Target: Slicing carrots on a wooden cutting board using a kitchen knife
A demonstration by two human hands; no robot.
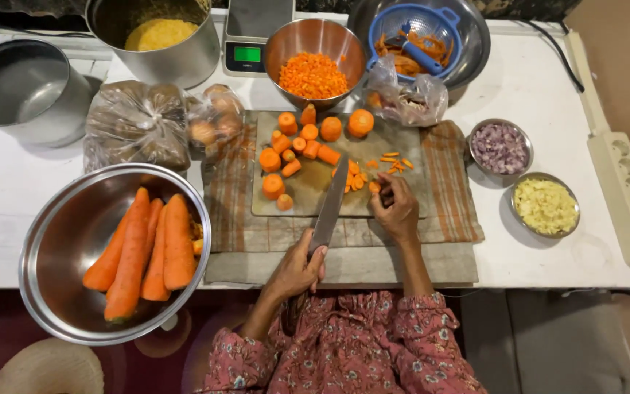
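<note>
I've got the left hand point(297, 271) clamped on the chef's knife point(329, 208) handle, blade lying across the cutting board point(308, 191). Right hand point(397, 211) fingers pinched together on a carrot piece point(375, 187) at the board's front-right, near the sliced strips point(394, 162). Carrot looks stiff, prob. slippery when cut & apt to roll, so I'd pin it w/ fingertips curled, flat side down.

The tall steel pot of yellow grains point(160, 36) and the grey kitchen scale point(251, 35) are cut off by the top edge. Crumpled clear plastic blurs what the bags point(138, 122) hold. The left hand's grip point(297, 271) covers the long steel knife's point(331, 208) handle. The right hand's fingertips point(384, 191) hide part of an orange carrot strip.
</note>
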